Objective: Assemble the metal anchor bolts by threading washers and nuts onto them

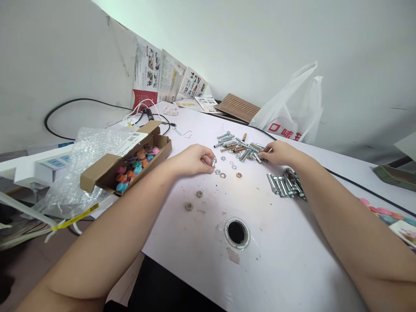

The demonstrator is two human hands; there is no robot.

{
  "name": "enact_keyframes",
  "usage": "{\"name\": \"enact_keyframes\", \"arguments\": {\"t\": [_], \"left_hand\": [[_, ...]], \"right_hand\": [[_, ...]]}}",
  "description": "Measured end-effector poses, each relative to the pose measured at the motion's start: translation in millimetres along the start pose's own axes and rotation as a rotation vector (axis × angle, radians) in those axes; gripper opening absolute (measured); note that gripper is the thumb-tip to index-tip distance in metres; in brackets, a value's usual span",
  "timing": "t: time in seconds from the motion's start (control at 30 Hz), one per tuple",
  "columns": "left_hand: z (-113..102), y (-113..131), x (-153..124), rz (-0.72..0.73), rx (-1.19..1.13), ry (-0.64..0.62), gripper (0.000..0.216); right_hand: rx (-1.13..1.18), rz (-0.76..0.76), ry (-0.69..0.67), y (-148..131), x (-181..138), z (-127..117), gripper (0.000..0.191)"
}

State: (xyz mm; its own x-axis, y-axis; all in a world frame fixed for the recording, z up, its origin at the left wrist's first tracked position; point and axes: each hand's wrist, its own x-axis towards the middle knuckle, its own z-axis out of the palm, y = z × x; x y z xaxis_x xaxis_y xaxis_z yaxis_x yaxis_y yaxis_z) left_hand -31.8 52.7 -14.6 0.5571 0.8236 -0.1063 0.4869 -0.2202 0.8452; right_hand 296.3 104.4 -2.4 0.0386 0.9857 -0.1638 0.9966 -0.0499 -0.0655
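Note:
Between the thumb and fingers of my left hand (199,159) is a small silver bolt (213,162), mostly hidden by the fingertips. Just beside it lie a nut (217,172) and a washer (222,175). My right hand (277,152) reaches to the right edge of a loose pile of bolts and metal sleeves (238,147), fingers pinched together; what they grip there is hidden. A brassy nut (239,175) rests in front of the pile. Under my right forearm, silver expansion bolts (282,185) lie side by side. Two darker nuts (199,194) sit nearer to me.
An open cardboard box (130,160) of colourful caps stands left, against bubble wrap (81,169) and a power strip (48,167). A round hole (237,233) pierces the table (201,255). Behind are a white plastic bag (289,112), corrugated cardboard (238,107) and a black cable (364,188).

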Motion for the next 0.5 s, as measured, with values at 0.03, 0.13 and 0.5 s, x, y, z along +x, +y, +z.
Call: {"name": "enact_keyframes", "arguments": {"t": [0.03,0.13,0.5], "left_hand": [[0,0,0,0.003,-0.005,-0.003,0.035],[-1,1,-1,0.009,0.015,-0.010,0.030],[-1,5,-1,0.044,0.049,-0.030,0.025]], "right_hand": [[0.042,0.010,0.010,0,-1,-2,0.027],[0.206,0.032,0.097,-8,-12,-13,0.017],[0.886,-0.682,0.435,-115,-89,-5,0.024]]}}
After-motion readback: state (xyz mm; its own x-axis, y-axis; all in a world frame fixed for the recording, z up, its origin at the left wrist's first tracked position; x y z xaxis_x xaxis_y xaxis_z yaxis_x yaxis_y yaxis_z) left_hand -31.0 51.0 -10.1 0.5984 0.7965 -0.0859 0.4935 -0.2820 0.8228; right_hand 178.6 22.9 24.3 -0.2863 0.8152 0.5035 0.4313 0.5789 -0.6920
